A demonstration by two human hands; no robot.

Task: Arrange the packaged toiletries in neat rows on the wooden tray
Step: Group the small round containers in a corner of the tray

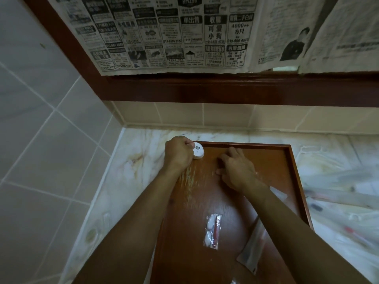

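A wooden tray [291, 158] lies on the marble counter. My left hand [178, 153] grips a round white packaged soap [198, 151] at the tray's far left corner. My right hand [235, 169] rests on the tray floor near the far edge, fingers bent down; whether it holds anything is hidden. A clear packet with a toothbrush and small tube [213, 230] lies in the middle of the tray. A long flat sachet [252, 249] lies partly under my right forearm. A corner of another packet [279, 193] shows beside my right wrist.
Several blurred packaged toiletries [338, 197] lie on the counter [127, 167] right of the tray. Tiled walls stand at the left and back. Above hangs a wooden-framed mirror [184, 91] covered with newspaper.
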